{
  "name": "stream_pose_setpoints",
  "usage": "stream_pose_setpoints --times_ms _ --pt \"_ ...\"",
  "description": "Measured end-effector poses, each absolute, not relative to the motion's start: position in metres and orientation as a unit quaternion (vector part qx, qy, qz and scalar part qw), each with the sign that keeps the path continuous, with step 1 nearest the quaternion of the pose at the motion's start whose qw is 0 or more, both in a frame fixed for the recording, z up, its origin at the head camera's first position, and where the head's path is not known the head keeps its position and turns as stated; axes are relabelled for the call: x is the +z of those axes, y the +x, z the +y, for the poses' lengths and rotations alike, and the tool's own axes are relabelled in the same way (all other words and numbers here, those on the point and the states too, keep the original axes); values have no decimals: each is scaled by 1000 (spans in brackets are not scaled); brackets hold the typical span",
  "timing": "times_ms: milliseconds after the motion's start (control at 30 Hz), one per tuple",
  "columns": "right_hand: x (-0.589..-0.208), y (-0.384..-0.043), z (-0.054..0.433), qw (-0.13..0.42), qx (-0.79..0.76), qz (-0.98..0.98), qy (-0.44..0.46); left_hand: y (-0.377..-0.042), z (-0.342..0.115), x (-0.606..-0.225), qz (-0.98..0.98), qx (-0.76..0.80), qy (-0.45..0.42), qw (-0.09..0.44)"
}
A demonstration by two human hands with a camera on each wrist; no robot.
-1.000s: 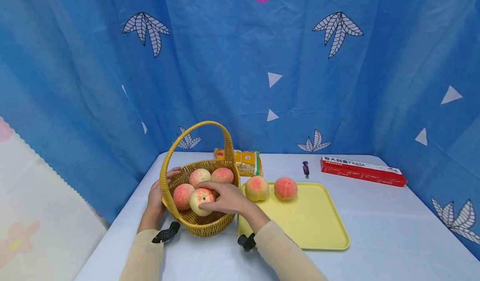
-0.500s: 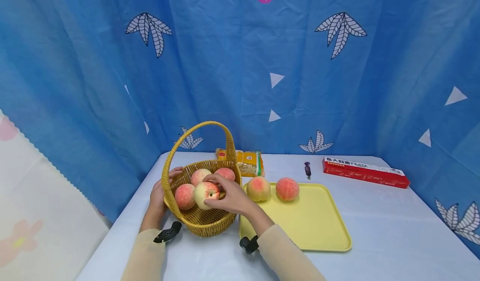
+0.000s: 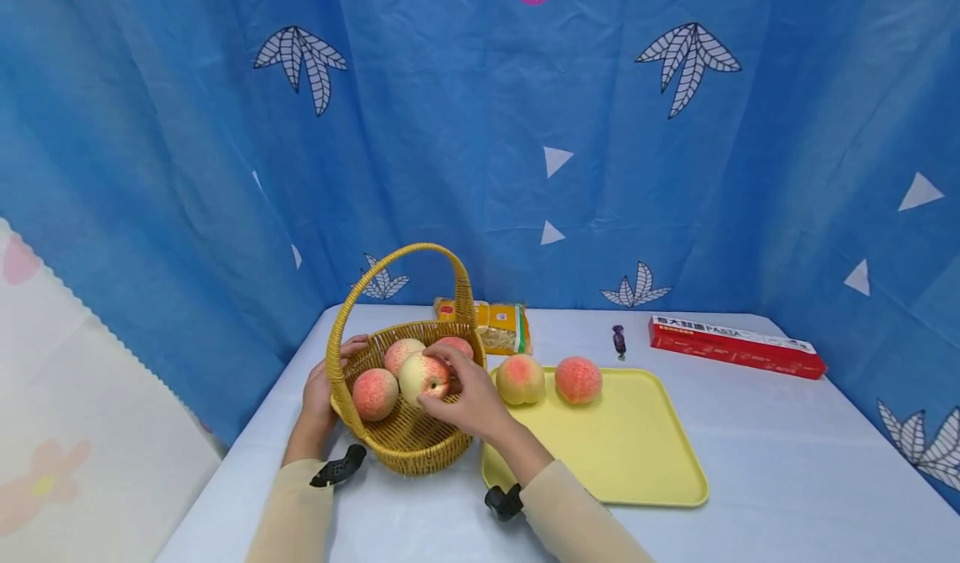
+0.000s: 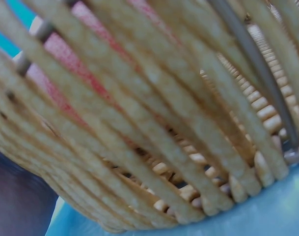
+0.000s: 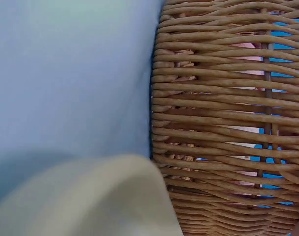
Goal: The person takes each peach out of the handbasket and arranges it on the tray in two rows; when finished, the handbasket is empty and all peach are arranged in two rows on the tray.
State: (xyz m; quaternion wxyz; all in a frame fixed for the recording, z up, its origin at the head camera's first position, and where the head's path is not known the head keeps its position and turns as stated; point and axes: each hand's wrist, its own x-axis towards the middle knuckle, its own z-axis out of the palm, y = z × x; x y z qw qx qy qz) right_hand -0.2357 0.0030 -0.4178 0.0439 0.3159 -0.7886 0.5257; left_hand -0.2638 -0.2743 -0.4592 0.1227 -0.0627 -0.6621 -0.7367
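My right hand (image 3: 474, 400) pinches a pale yellow and red peach (image 3: 422, 377) between thumb and fingers, over the inside of a wicker basket (image 3: 420, 461). The peach's stem hollow faces the lower right. Around it in the basket sit a pink peach (image 3: 375, 394), a paler speckled peach (image 3: 402, 353) and, partly behind my fingers, another pink peach (image 3: 456, 345). My left hand (image 3: 319, 392) holds the basket's left side, fingers over the rim near the handle. The left wrist view shows the woven side (image 4: 139, 128) close up; the right wrist view shows it too.
Right of the basket lies a yellow tray (image 3: 600, 454) bearing a yellow peach (image 3: 521, 379) and a red peach (image 3: 578, 380). Behind are a yellow pasta bag (image 3: 504, 326), a purple wrapped candy (image 3: 618, 342) and a red pasta box (image 3: 735, 348). A blue curtain hangs at the back.
The peach in my right hand has moved up and slightly right within the basket, and its stem hollow has turned toward the lower right. My left hand stays at the basket's side.
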Motion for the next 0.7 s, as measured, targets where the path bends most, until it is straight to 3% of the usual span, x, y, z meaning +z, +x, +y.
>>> stream_pose_setpoints --times_ms 433,700 --pt "-413 -226 29 -29 628 -715 307 -263 -273 -462 -655 -745 -52 118" --pt "-408 -218 54 14 600 -749 282 -265 -276 -462 -650 -748 -61 123"
